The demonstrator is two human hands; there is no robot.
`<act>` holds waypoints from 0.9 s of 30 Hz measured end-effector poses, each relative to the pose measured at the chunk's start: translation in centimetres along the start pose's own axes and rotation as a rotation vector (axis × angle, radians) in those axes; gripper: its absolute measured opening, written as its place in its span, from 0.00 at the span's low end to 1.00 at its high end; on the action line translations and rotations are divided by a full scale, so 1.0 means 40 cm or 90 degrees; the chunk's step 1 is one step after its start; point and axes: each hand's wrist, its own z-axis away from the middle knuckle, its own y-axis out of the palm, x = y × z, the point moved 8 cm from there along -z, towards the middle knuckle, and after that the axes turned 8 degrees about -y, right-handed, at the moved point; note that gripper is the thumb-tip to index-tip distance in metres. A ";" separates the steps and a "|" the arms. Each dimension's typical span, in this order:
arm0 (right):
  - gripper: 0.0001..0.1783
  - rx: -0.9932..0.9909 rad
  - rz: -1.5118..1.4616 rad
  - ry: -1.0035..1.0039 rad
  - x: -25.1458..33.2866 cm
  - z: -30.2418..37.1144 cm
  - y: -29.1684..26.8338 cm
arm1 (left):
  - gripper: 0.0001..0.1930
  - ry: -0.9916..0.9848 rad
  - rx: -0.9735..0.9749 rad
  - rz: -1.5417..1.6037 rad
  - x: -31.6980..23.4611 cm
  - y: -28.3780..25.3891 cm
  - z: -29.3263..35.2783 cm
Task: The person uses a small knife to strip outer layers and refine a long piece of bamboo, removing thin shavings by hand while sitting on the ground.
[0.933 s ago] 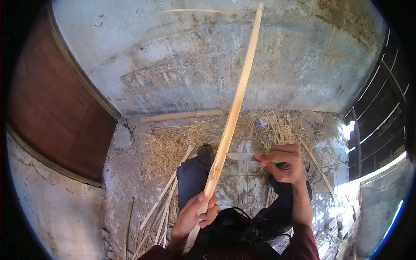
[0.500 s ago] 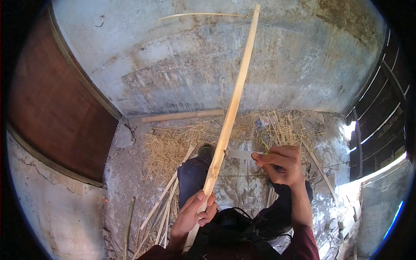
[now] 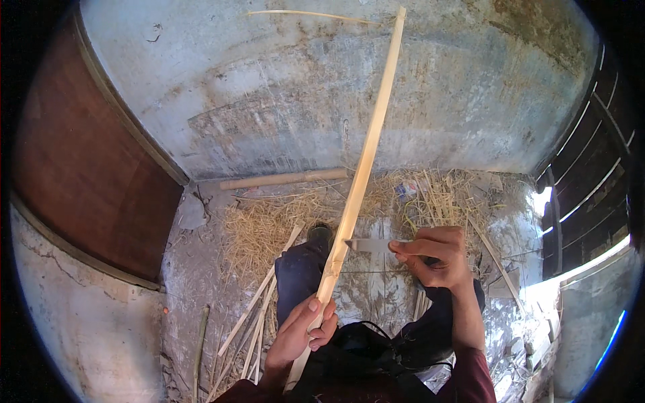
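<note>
A long pale bamboo strip (image 3: pixel 363 168) slants up and away from my lap, its far end tapering high against the wall. My left hand (image 3: pixel 306 330) is closed round its near part, below a node. In my right hand (image 3: pixel 435 257) is a knife (image 3: pixel 369 246), its handle hidden in the closed fingers. The wide flat blade points left, and its tip meets the strip's right edge just above the node. A thin curved sliver (image 3: pixel 312 13) shows near the strip's far end; whether it is attached there I cannot tell.
Piles of shavings (image 3: pixel 262 225) cover the floor by the far wall (image 3: pixel 282 114), where a round bamboo pole (image 3: pixel 285 178) lies. Several split strips (image 3: pixel 250 316) rest by my left leg. A brown panel (image 3: pixel 94 154) stands left, and dark slats (image 3: pixel 588 181) at right.
The knife has shifted slightly nearer to me along the strip. The strip's far end has moved a little right, and the thin sliver now tilts more. My left hand keeps its place.
</note>
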 end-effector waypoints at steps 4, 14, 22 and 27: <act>0.17 0.000 0.043 0.001 0.007 -0.005 -0.003 | 0.26 -0.002 0.000 0.004 0.001 -0.002 0.002; 0.15 0.000 0.043 -0.004 0.017 -0.011 -0.005 | 0.25 -0.005 -0.013 -0.002 0.000 -0.002 0.001; 0.14 -0.052 0.050 0.070 -0.025 -0.011 -0.022 | 0.27 -0.016 -0.019 -0.053 0.015 0.002 -0.002; 0.15 0.002 -0.031 0.038 -0.021 -0.003 -0.008 | 0.26 -0.013 -0.018 -0.049 0.011 -0.003 -0.003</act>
